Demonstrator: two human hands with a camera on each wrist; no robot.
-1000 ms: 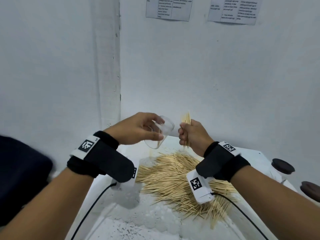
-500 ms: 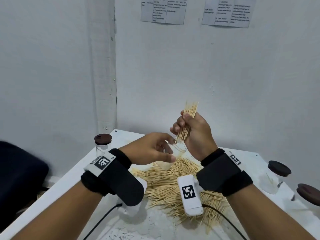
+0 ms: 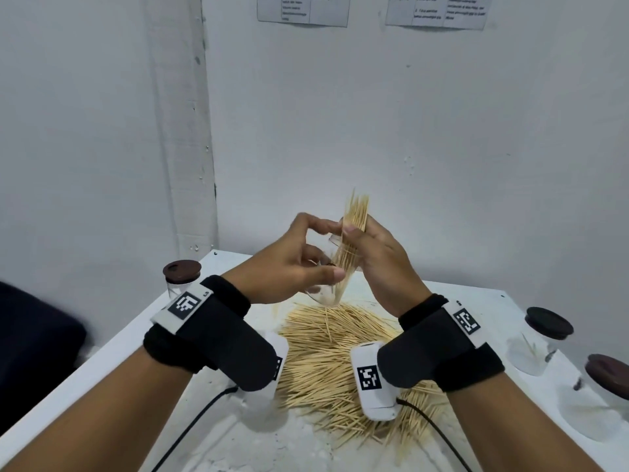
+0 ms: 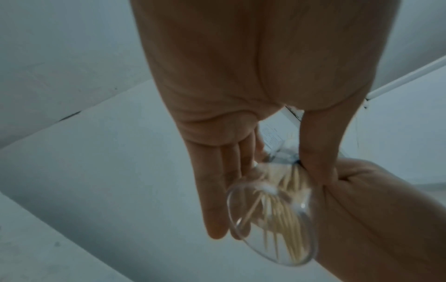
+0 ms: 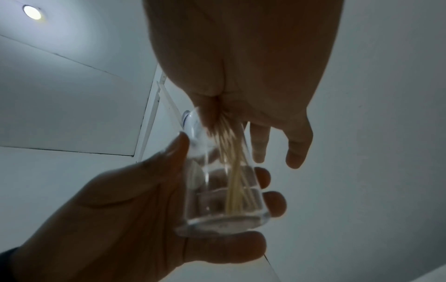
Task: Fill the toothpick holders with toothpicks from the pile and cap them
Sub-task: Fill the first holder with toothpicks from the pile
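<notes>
left grip (image 3: 299,260) grasps clear holder (image 5: 224,200); right grip (image 3: 377,253) pinches toothpick bundle (image 3: 354,226) inside it.

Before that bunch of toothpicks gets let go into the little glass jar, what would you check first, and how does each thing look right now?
1. Clear holder held firmly: ok, the left hand grips it by thumb and fingers.
2. Bunch of toothpicks under control: ok, the right hand pinches it.
3. Tips inside the holder's mouth: ok, the right wrist view shows the sticks reaching near its base.
4. Holder upright enough: not ok, it is tilted.
5. Spills land safely: ok, the holder hangs above the pile on the table.
6. A cap ready for this holder: cannot tell; the dark caps in view sit on other holders.
</notes>
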